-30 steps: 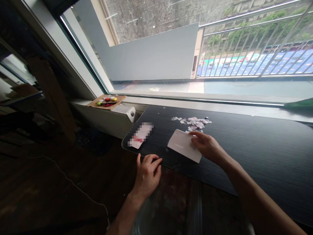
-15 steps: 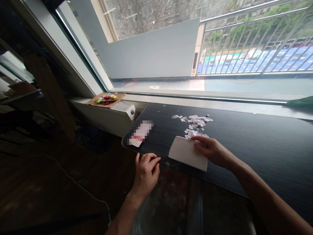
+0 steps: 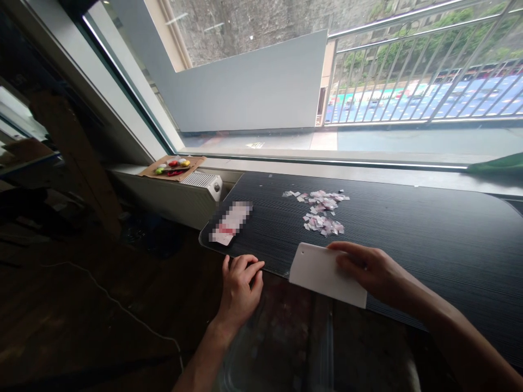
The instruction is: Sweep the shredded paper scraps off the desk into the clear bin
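My right hand [image 3: 368, 267] is closed on a flat white plastic scraper [image 3: 322, 272] with a small hole in one corner. The scraper is tilted at the front edge of the black table [image 3: 429, 239], its lower side reaching past that edge. Behind it, small pale pinkish scraps [image 3: 324, 224] that look like cut paper lie in a loose heap. My left hand [image 3: 241, 283] rests with its fingertips at the front edge, fingers bent and apart, holding nothing. Below the edge, between my arms, a clear container [image 3: 232, 370] shows dimly; its contents are too dark to make out.
A blurred-out phone-shaped item [image 3: 231, 223] lies at the table's left end. Cardboard [image 3: 155, 169] with colourful small things sits on the sill beside a white slotted device [image 3: 208, 182]. A large window rises behind, and a white cable [image 3: 118, 307] runs across the dark floor.
My right hand has drawn the scraper toward me and slightly right, from beside the scraps to the front edge. More of the scrap heap now shows. My left hand stays at the edge.
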{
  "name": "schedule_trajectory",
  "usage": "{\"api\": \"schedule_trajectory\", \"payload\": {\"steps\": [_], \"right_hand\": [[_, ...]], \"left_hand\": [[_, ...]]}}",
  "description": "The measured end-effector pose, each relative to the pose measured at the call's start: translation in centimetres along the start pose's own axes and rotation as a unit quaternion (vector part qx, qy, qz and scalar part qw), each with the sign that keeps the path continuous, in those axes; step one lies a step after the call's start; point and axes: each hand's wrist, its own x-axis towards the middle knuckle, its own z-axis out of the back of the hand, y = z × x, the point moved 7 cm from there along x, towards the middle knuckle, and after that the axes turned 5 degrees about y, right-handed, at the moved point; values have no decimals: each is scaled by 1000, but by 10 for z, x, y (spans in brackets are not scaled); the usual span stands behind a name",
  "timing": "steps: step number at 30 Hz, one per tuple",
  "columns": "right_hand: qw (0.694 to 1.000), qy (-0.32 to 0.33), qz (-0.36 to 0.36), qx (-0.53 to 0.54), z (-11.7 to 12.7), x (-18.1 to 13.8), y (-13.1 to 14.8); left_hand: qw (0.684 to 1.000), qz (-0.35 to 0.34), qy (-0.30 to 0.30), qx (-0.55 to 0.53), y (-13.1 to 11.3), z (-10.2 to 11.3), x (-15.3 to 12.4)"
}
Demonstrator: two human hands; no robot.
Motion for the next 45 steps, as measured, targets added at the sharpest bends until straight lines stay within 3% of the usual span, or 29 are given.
{"api": "schedule_trajectory", "payload": {"steps": [11, 15, 20, 25, 28, 30, 32, 35, 38, 41, 45], "right_hand": [[998, -59, 7, -27, 3, -17, 3], [998, -27, 32, -39, -4, -14, 11], [997, -47, 45, -50, -3, -9, 20], [997, -3, 68, -39, -14, -17, 25], [994, -110, 7, -16, 10, -25, 1], [974, -220, -39, -24, 38, -30, -19], [958, -276, -57, -47, 60, -30, -32], [953, -288, -49, -76, 72, -23, -36], [962, -261, -25, -80, 63, -20, -28], [965, -252, -24, -68, 54, -24, -25], [946, -313, -78, -33, 61, -37, -44]], "left_hand": [[1000, -8, -2, 9, -1, 0, 0], [1000, -13, -5, 11, -1, 1, 0], [1000, -13, -5, 9, -1, 1, -1], [1000, -18, -8, 10, -1, 0, -2], [1000, -20, -5, 11, 2, 1, -2], [1000, -23, 8, 14, 3, 0, 2], [999, -29, 24, 15, 2, -3, 8], [999, -45, 27, 10, -10, -8, 22], [997, -68, 34, 7, -30, -15, 37], [993, -90, 78, 13, -52, -28, 55], [977, -138, 160, 40, -84, -55, 87]]}}
